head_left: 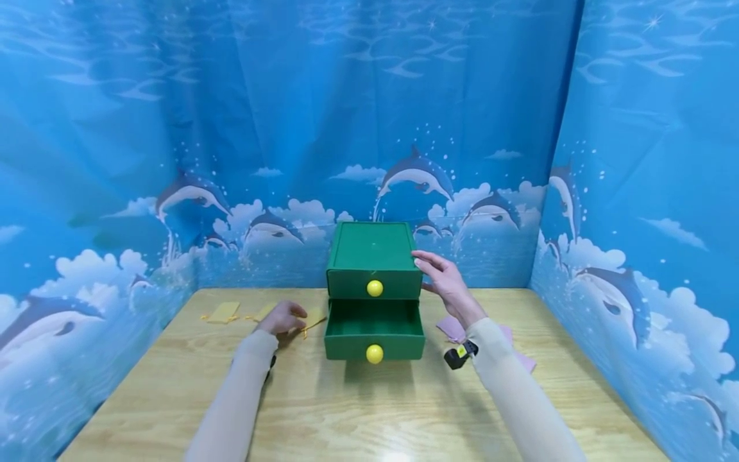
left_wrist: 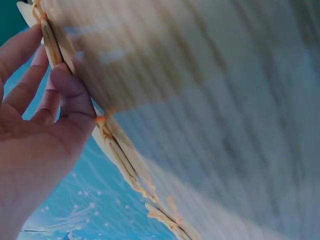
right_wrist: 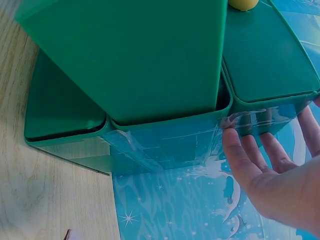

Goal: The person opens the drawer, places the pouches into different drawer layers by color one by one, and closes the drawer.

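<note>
A green drawer cabinet (head_left: 373, 245) with yellow knobs stands mid-table. One drawer (head_left: 374, 345) below the top one is pulled out, its green inside showing. My right hand (head_left: 447, 285) has its fingers spread against the cabinet's upper right side; in the right wrist view the fingertips (right_wrist: 231, 137) meet the tape-covered side wall. At left, my left hand (head_left: 284, 318) is low over a row of small yellow drawstring pouches. Its thumb and fingers touch the rightmost yellow pouch (head_left: 314, 317), which the left wrist view shows nearly edge-on beside the thumb (left_wrist: 72, 95).
Another yellow pouch (head_left: 224, 312) lies further left, with one more partly behind my left hand. Pink cloth pieces (head_left: 453, 328) lie right of the cabinet, partly under my right forearm. A blue dolphin-print curtain (head_left: 300, 128) encloses the wooden table (head_left: 375, 417) at the back and sides.
</note>
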A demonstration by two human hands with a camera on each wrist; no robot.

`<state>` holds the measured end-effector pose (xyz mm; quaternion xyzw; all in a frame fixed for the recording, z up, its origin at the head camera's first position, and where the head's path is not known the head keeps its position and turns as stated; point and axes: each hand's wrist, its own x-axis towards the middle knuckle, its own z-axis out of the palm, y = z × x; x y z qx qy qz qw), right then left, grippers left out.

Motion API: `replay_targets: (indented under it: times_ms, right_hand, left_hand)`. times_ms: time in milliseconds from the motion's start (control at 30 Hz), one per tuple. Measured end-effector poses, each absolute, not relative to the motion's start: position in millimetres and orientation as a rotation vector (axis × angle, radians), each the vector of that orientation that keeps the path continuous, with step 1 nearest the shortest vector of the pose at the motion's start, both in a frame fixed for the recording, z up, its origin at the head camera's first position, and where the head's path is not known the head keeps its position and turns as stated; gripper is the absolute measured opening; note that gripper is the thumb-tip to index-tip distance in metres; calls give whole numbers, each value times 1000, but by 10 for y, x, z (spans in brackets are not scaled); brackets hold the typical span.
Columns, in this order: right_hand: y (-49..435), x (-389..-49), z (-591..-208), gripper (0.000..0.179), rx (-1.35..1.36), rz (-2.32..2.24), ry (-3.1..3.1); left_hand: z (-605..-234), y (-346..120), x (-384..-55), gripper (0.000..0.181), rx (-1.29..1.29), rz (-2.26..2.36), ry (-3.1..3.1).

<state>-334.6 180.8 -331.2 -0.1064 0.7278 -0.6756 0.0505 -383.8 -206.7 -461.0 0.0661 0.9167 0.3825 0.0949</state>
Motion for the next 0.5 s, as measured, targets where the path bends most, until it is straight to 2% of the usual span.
replay_targets:
  times_ms: [500]
  right_hand:
    - [1853,-3599,-3546,49,-323,-2090,2221]
  left_hand:
    - [-4600,-2077,-3788,23,131,1142,2705]
